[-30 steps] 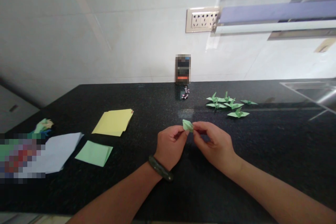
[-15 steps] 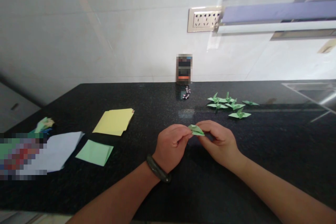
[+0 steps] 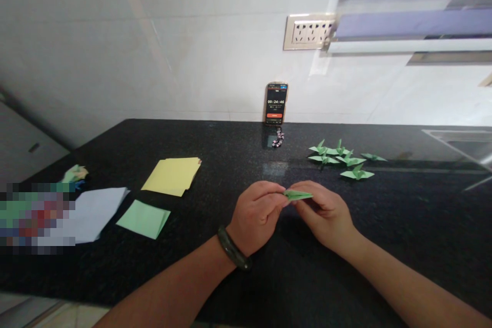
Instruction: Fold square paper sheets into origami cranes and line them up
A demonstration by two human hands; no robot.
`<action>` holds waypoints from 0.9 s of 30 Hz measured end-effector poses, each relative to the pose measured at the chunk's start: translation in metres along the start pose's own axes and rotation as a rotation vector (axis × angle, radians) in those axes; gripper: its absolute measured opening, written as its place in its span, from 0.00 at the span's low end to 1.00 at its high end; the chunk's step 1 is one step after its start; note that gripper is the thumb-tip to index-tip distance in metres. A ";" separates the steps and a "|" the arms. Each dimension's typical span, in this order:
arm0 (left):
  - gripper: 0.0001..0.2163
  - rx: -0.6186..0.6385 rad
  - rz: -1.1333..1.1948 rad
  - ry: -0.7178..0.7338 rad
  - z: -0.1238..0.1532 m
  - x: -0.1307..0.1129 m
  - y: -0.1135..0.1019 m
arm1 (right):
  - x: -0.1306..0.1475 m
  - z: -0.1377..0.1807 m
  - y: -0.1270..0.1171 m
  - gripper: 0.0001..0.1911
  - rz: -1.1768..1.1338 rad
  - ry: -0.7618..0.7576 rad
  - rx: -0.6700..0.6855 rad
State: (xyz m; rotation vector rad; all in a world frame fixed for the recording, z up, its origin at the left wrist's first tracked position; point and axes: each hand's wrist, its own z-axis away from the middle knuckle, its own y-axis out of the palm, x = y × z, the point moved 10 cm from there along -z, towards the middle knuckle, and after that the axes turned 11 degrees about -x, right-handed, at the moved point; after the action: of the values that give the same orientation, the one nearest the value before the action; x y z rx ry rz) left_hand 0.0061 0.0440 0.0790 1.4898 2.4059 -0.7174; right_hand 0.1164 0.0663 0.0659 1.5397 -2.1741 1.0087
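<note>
A small piece of folded green origami paper (image 3: 300, 195) is held just above the dark countertop, its narrow point toward the right. My left hand (image 3: 261, 210), with a dark bangle at the wrist, pinches its left end between thumb and fingers. From the other side my right hand (image 3: 325, 210) grips it, thumb below and fingers behind; the fingertips are partly hidden by the paper. Beyond my right hand stand several folded green paper cranes (image 3: 357, 173) in a loose group.
To the left lie a green paper sheet (image 3: 144, 219), a yellow paper stack (image 3: 171, 177) and white paper (image 3: 102, 212) beside a blurred-out patch. A phone (image 3: 275, 104) showing a timer leans on the wall, a beaded strap (image 3: 278, 138) before it. A sink edge (image 3: 453, 148) is at right.
The folded green paper has turned between my fingers and now shows a slimmer, pointed side. Both hands keep their grip. The whole view has shifted slightly.
</note>
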 end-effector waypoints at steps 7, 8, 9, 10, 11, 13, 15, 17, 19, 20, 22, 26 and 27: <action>0.05 -0.044 -0.051 -0.012 -0.001 -0.001 -0.005 | -0.016 0.006 0.005 0.06 -0.034 0.170 0.009; 0.05 -0.047 -0.064 -0.016 -0.001 -0.001 -0.006 | -0.018 0.007 0.006 0.05 -0.040 0.195 0.017; 0.05 -0.048 -0.079 -0.031 -0.001 0.000 -0.006 | -0.020 0.008 0.007 0.05 -0.042 0.217 0.023; 0.04 -0.048 -0.091 -0.061 -0.001 0.003 -0.007 | -0.020 0.008 0.007 0.05 -0.040 0.234 0.024; 0.04 -0.048 -0.097 -0.105 0.000 0.007 -0.007 | -0.021 0.008 0.006 0.05 -0.036 0.245 0.024; 0.06 -0.037 -0.081 -0.213 0.003 0.018 -0.005 | -0.021 0.008 0.006 0.05 -0.027 0.259 0.018; 0.06 0.006 -0.036 -0.317 0.007 0.029 0.001 | -0.023 0.008 0.005 0.05 -0.019 0.275 0.010; 0.06 0.069 0.008 -0.403 0.012 0.037 0.009 | -0.027 0.008 0.006 0.05 -0.006 0.300 0.007; 0.06 0.120 0.044 -0.471 0.017 0.043 0.016 | -0.032 0.009 0.006 0.06 0.009 0.330 0.007; 0.07 0.136 0.060 -0.495 0.019 0.045 0.019 | -0.034 0.009 0.006 0.06 0.015 0.344 0.009; 0.07 0.156 0.089 -0.531 0.022 0.046 0.023 | -0.035 0.009 0.006 0.07 0.024 0.344 0.007; 0.09 0.189 0.149 -0.612 0.027 0.049 0.028 | -0.029 0.006 0.009 0.09 -0.002 0.292 0.056; 0.08 0.186 0.155 -0.640 0.028 0.051 0.028 | -0.027 0.006 0.010 0.10 -0.007 0.279 0.070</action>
State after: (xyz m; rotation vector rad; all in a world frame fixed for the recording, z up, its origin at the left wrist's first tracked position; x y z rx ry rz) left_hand 0.0055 0.0793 0.0247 1.2360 1.7651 -1.1891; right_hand 0.1190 0.0832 0.0422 1.3416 -1.9593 1.2276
